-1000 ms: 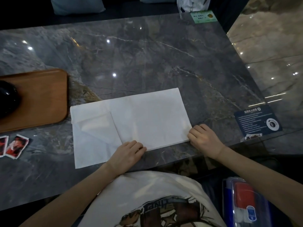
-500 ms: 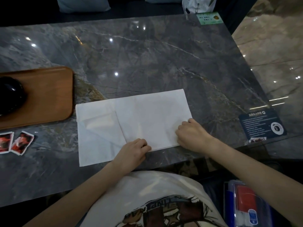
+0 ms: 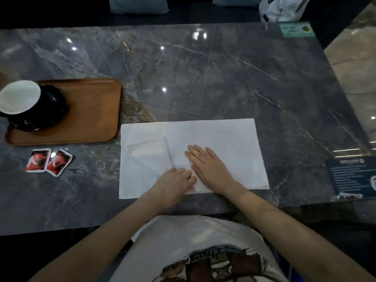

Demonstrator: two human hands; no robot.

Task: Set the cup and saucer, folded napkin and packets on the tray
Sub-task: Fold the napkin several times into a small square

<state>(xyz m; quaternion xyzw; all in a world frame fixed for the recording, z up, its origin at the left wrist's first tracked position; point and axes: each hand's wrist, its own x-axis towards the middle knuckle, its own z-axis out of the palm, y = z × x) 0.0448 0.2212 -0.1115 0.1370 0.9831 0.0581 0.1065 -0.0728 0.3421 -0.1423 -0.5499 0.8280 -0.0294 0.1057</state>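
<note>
A white napkin (image 3: pixel 227 143) lies partly folded on the grey marble table, its right half doubled over. My right hand (image 3: pixel 207 165) presses flat on its middle, fingers spread. My left hand (image 3: pixel 175 184) rests curled on the napkin's near edge, touching the right hand. A wooden tray (image 3: pixel 95 110) sits at the left with a dark cup (image 3: pixel 22 98), white inside, on a dark saucer (image 3: pixel 50 112). Two red packets (image 3: pixel 48 161) lie on the table just in front of the tray.
A dark blue card (image 3: pixel 352 178) sits at the table's right near corner and a green card (image 3: pixel 296 29) at the far right corner. A white bag (image 3: pixel 282 9) and cushions (image 3: pixel 138 5) are beyond the far edge.
My right hand slid left from the napkin's right corner to its middle and flattened out. The head turned so the cup and tray show more fully.
</note>
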